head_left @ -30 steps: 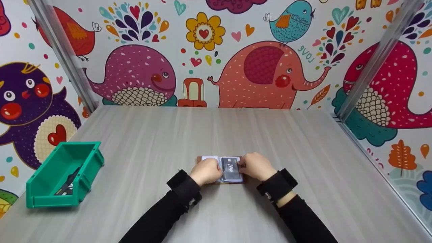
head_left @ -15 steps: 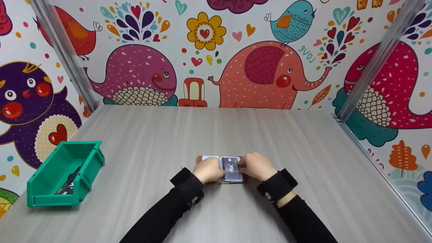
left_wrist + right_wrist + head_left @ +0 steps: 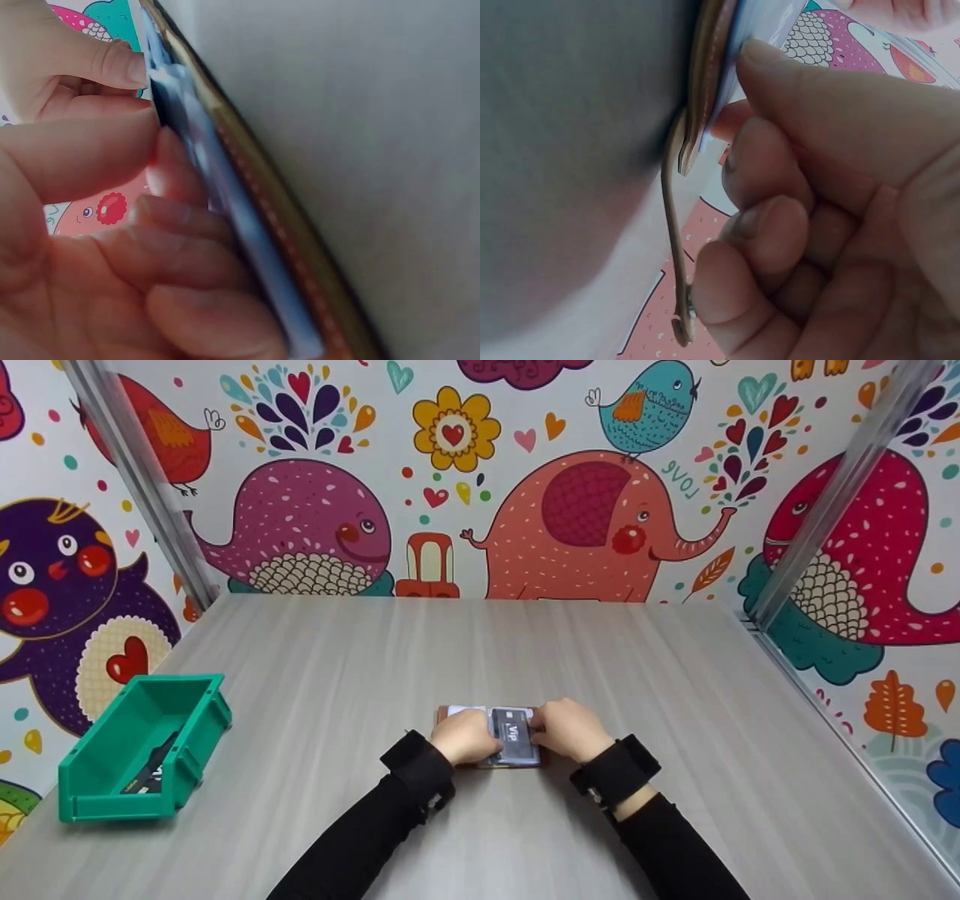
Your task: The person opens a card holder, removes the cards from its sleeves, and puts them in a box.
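An open brown card holder [image 3: 443,712] with clear sleeves lies on the table, and a dark card [image 3: 515,739] marked "Vip" lies on its right side. My left hand [image 3: 465,736] covers much of the left page; thumb and index finger pinch the card's left edge, with the other fingers curled against the sleeves. My right hand [image 3: 571,729] grips the holder's right edge between thumb and index finger. In the right wrist view, the holder's strap [image 3: 672,217] with a metal snap sticks out beside the curled fingers. How far the card sits inside the sleeve cannot be told.
A green bin [image 3: 120,808] stands at the table's left, with several dark cards [image 3: 146,780] inside. Wood-patterned table surface [image 3: 480,652] surrounds the holder. Cartoon-printed walls close off the back and sides, with metal posts [image 3: 810,502] at the corners.
My left hand has shifted slightly right across the holder, and its thumb has come closer to the card. The right hand, the card and the holder look nearly unmoved.
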The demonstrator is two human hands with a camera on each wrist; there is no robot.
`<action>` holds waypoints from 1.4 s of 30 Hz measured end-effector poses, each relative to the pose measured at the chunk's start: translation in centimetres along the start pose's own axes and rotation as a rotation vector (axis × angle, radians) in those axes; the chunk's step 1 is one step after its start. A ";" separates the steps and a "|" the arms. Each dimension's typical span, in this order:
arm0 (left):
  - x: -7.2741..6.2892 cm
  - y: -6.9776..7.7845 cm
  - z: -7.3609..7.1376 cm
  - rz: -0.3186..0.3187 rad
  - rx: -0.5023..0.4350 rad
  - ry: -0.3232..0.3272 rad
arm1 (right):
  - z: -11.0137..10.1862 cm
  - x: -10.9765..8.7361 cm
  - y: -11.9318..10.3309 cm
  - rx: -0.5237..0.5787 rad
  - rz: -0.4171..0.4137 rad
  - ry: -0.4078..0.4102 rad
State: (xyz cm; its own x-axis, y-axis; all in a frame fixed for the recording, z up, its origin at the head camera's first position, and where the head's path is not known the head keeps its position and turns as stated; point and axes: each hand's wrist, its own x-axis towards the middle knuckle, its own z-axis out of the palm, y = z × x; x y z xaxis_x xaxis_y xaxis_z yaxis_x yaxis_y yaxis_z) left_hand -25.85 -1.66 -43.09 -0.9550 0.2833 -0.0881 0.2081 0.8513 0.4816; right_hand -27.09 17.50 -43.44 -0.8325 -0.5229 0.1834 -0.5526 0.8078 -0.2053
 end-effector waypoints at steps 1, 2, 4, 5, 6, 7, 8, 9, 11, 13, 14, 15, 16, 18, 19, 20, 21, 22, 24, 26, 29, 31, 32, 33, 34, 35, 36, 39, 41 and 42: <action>0.0 0.0 0.0 0.001 0.001 0.000 | 0.0 0.0 0.0 -0.002 0.000 0.000; 0.0 0.0 0.0 0.000 0.002 -0.002 | 0.0 0.0 0.0 -0.002 0.000 -0.001; 0.0 0.0 0.0 0.001 0.005 -0.003 | 0.0 0.0 0.0 -0.003 0.005 -0.003; 0.1 0.0 0.0 0.001 0.005 -0.004 | 0.0 0.0 0.0 -0.004 0.009 -0.003; 0.1 0.0 0.0 0.002 0.006 -0.007 | 0.1 0.0 0.0 -0.004 0.015 -0.003; 0.1 0.0 0.0 0.006 0.008 -0.008 | 0.1 0.0 0.0 -0.003 0.021 -0.005; 0.1 0.0 0.0 0.011 0.011 -0.008 | 0.1 0.0 0.0 -0.001 0.029 -0.007; 0.1 0.0 0.0 0.016 0.015 -0.008 | 0.1 0.0 0.0 0.000 0.037 -0.008; 0.2 0.0 0.0 0.026 0.022 -0.007 | 0.1 0.0 -0.1 0.003 0.047 -0.010; 0.2 0.0 -0.1 0.034 0.030 -0.003 | 0.1 0.0 -0.1 0.003 0.051 -0.011; 0.2 0.0 -0.1 0.036 0.033 -0.002 | 0.1 0.1 -0.1 0.003 0.052 -0.010; 0.2 0.0 -0.1 0.037 0.035 -0.001 | 0.1 0.1 -0.1 0.000 0.051 -0.010; 0.2 0.0 -0.1 0.037 0.037 0.000 | 0.1 0.1 -0.1 -0.002 0.050 -0.010; 0.2 0.0 -0.1 0.034 0.038 -0.001 | 0.1 0.1 -0.1 -0.007 0.051 -0.008; 0.1 0.0 -0.1 0.031 0.036 -0.003 | 0.1 0.1 -0.1 -0.009 0.051 -0.007; 0.1 0.0 -0.1 0.030 0.033 -0.003 | 0.1 0.1 -0.1 -0.011 0.051 -0.006; 0.1 0.0 -0.1 0.029 0.029 -0.004 | 0.2 0.1 -0.1 -0.012 0.050 -0.005; 0.1 0.0 -0.1 0.025 0.024 -0.005 | 0.2 0.1 -0.1 -0.013 0.047 -0.004; 0.1 -0.1 -0.2 0.023 0.013 -0.007 | 0.2 0.1 -0.2 -0.016 0.041 -0.002; 0.1 -0.2 -0.2 0.024 0.003 -0.006 | 0.2 0.1 -0.2 -0.014 0.037 -0.004; 0.1 -0.4 -0.3 0.033 -0.006 -0.001 | 0.1 0.1 -0.2 -0.010 0.040 -0.012; 0.0 -0.6 -0.5 0.042 -0.018 -0.001 | 0.1 0.1 -0.2 -0.002 0.044 -0.016; 0.0 -0.7 -0.6 0.044 -0.027 -0.002 | 0.1 0.1 -0.2 0.001 0.045 -0.019; 0.0 -0.9 -0.7 0.049 -0.036 -0.002 | 0.1 0.2 -0.2 0.001 0.044 -0.022; -0.1 -1.0 -0.7 0.054 -0.045 -0.004 | 0.1 0.2 -0.2 0.003 0.043 -0.024; -0.1 -1.2 -0.8 0.054 -0.057 -0.007 | 0.1 0.1 -0.2 0.002 0.042 -0.024; -0.1 -1.3 -0.9 0.054 -0.071 -0.009 | 0.1 0.1 -0.2 0.001 0.039 -0.021; -0.1 -1.8 -1.1 0.053 -0.117 -0.015 | 0.1 0.1 -0.1 -0.005 0.025 -0.010; 0.0 -2.2 -1.3 0.046 -0.151 -0.026 | 0.1 0.0 0.0 -0.007 0.014 0.003; 0.0 -2.4 -1.3 0.041 -0.173 -0.033 | 0.1 0.0 0.0 -0.008 0.009 0.008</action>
State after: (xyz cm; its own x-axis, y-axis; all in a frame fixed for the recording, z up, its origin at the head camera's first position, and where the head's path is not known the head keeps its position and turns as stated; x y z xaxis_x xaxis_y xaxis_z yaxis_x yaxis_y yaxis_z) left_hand -26.58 -4.28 -43.09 -0.9383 0.3331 -0.0929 0.2044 0.7510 0.6279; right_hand -27.06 17.45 -43.58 -0.8368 -0.5138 0.1889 -0.5450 0.8145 -0.1987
